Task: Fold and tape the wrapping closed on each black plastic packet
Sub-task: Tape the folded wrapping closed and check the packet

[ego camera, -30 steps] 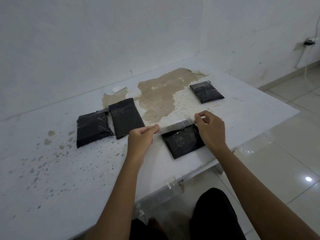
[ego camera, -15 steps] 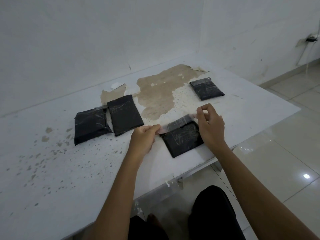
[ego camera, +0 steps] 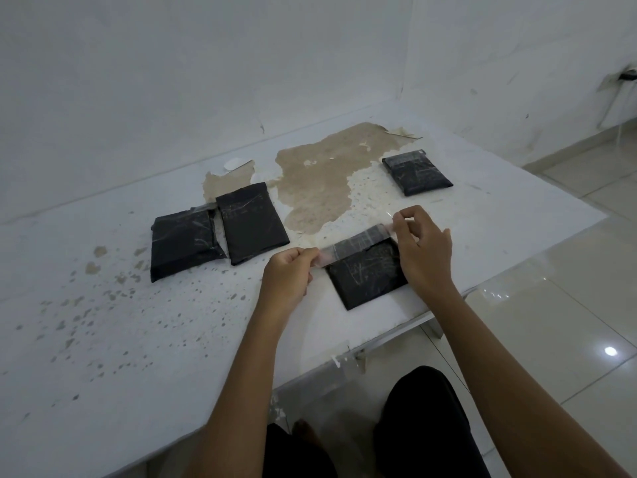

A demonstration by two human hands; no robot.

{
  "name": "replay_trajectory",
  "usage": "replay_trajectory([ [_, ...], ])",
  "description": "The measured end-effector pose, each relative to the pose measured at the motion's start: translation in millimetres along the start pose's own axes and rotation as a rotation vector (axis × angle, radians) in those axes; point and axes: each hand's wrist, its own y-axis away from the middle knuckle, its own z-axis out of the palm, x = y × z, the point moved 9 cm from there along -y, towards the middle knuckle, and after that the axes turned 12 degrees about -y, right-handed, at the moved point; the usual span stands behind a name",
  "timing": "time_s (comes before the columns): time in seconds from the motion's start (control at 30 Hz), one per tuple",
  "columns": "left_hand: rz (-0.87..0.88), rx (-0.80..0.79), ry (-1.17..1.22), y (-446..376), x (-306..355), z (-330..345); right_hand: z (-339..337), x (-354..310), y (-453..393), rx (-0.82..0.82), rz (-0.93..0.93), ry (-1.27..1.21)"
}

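So both hands, left [ego camera: 287,276] and right [ego camera: 422,244], pinch a clear tape strip [ego camera: 358,240] apparently stretched across the near packet's [ego camera: 368,276] far edge.

Dim, flat, greyish light throughout; colours muted. Bright round glare spot on glossy floor tiles [ego camera: 610,351] at right, plus a softer sheen patch nearer the surface [ego camera: 103,339] edge. Shadows faint and diffuse. Wide-angle bowing: wall corner and surface edges curve toward the frame borders. Centre fairly sharp; forearms at bottom slightly soft. Clear tape strip [ego camera: 358,240] catches pale highlights.
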Motion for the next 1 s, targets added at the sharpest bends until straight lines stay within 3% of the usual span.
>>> replay_trajectory([
  [0.33,0.041,-0.005,-0.006,5.8,1.4,-1.3,1.0,2.1,1.6,0.036,-0.021,0.155],
  [1.0,0.058,0.144,-0.042,9.4,-0.9,-3.7,-9.2,0.1,2.2,0.080,-0.030,0.089],
])
